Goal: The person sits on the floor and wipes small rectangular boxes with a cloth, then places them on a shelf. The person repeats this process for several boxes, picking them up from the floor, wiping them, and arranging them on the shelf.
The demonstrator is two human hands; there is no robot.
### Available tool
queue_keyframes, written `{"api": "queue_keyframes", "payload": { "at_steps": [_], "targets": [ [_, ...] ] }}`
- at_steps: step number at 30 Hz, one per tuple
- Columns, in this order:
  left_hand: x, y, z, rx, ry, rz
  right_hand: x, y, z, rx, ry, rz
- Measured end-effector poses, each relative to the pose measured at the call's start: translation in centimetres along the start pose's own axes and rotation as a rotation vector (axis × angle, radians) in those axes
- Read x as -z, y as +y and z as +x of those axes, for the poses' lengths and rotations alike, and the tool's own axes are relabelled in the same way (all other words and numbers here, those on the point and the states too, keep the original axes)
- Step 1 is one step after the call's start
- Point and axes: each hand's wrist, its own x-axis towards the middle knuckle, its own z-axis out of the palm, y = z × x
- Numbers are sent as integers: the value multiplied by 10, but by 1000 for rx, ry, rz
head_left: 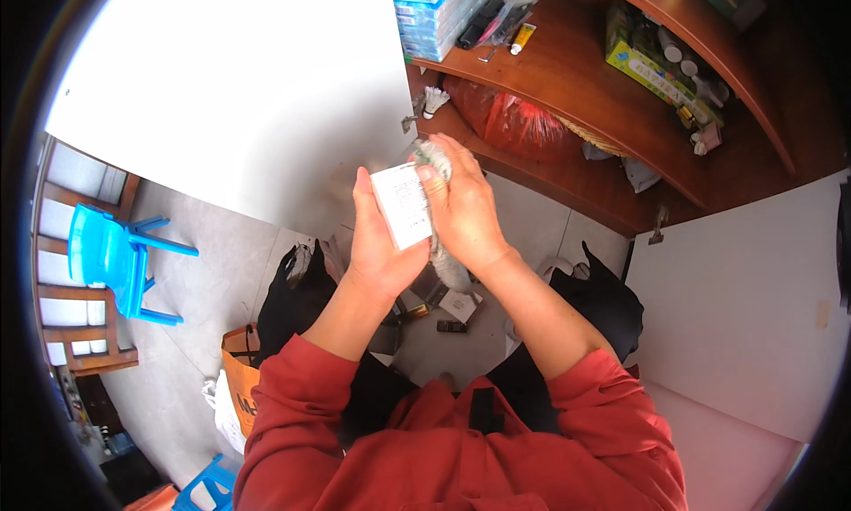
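A small white box (403, 205) with printed writing rests in my left hand (382, 245), the thumb along its left edge. My right hand (465, 212) presses a grey-white cloth (435, 158) against the box's right side. The cloth's lower end (452, 268) hangs below my right palm. Beneath my hands, on the grey tiled floor, lie another white box (461, 305), a black handset-like object (452, 326) and several dark boxes, partly hidden by my arms.
A wooden cabinet shelf (565, 79) spans the upper right, with stacked blue packs (432, 19), a yellow tube (523, 39), a shuttlecock (435, 101) and a red plastic bag (505, 119). White doors (266, 112) flank me. Left are a blue chair (110, 252) and orange paper bag (239, 368).
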Motion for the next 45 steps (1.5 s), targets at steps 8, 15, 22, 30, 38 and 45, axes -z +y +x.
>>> {"api": "queue_keyframes", "payload": {
  "at_steps": [8, 15, 22, 30, 38, 45],
  "targets": [
    [-17, 11, -10, 34, -95, -147, 29, 11, 19, -559, 196, 750],
    [4, 17, -7, -144, 225, 179, 44, -22, -4, -226, -218, 298],
    [8, 12, -3, -340, 349, 490, 47, -44, -9, -227, -253, 213],
    [-14, 18, -5, -120, 11, 435, 87, -31, 12, -340, -291, 403],
    [-28, 21, -1, 50, -101, 502, 117, -54, 59, 92, -243, -57],
    [-26, 18, 6, -167, 101, 573, 90, -45, 54, 248, -364, -259]
  ]
}}
